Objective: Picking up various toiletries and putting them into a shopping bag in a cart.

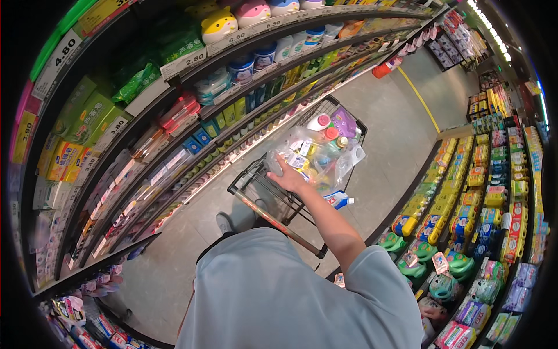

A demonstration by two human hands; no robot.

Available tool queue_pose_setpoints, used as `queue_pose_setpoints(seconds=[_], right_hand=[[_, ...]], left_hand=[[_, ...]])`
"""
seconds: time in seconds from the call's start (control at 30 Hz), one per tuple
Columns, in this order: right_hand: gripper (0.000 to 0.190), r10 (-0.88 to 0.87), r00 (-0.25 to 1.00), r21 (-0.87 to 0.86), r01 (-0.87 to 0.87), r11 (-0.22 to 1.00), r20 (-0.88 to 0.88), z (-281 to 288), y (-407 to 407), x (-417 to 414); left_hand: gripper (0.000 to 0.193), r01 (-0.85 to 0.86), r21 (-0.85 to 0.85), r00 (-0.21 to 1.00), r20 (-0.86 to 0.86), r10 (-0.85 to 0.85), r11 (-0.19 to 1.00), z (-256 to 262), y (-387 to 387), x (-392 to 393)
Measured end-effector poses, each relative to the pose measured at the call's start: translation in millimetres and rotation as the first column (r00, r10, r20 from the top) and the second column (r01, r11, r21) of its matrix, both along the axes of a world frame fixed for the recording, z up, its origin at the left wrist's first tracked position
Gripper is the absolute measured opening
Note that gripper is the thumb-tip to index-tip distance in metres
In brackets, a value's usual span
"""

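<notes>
My right hand reaches into a black wire shopping cart at its near left corner. The thumb and index finger are apart and touch the edge of a clear plastic bag; the other fingers are hidden, so a grip cannot be made out. Beside the bag stand a white bottle with a pink cap, one with a red cap and a purple pack. A blue-and-white bottle lies at the cart's right side, under my forearm. My left hand is out of view.
The cart's handle bar runs just before my body. On the left, shelves hold soap boxes, tubs and animal-shaped containers. Opposite, detergent bottles line a long shelf. A yellow line crosses the floor ahead.
</notes>
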State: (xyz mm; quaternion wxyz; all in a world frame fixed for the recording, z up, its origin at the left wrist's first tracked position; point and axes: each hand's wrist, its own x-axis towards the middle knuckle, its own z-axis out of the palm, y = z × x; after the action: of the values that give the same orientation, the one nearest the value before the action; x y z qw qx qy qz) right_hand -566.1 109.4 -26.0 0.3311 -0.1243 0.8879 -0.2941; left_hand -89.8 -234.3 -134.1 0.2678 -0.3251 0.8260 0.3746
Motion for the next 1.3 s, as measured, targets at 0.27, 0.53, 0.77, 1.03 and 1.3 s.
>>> queue_pose_setpoints(seconds=[0.27,0.53,0.77,1.03,1.3], right_hand=[[0.061,-0.281,0.953,-0.261,0.243,0.934,-0.116,-47.3,43.6,-5.5],[0.034,-0.38,0.83,-0.424,0.197,0.884,-0.408,-34.9,58.0,40.5],[0.04,-0.049,0.875,-0.37,-0.152,0.916,-0.481,2.0,-35.9,134.3],[0.051,-0.098,0.995,-0.028,0.097,0.995,-0.034,-36.4,-58.6,140.0],[0.053,-0.082,0.994,0.063,0.087,0.994,-0.071,-30.0,-34.7,133.0]], left_hand=[[0.037,-0.095,0.056,0.993,-0.061,0.099,0.994,-29.0,3.6,-18.0],[0.031,-0.586,0.192,0.805,0.032,0.592,0.787,-64.6,-20.5,56.9],[0.024,-0.711,0.256,0.687,0.053,0.725,0.655,-62.3,-30.2,43.2],[0.029,-0.646,0.199,0.761,0.242,0.602,0.737,-40.2,-34.1,-7.0],[0.036,-0.616,0.34,0.776,0.106,0.622,0.71,-24.4,-58.7,-86.3]])
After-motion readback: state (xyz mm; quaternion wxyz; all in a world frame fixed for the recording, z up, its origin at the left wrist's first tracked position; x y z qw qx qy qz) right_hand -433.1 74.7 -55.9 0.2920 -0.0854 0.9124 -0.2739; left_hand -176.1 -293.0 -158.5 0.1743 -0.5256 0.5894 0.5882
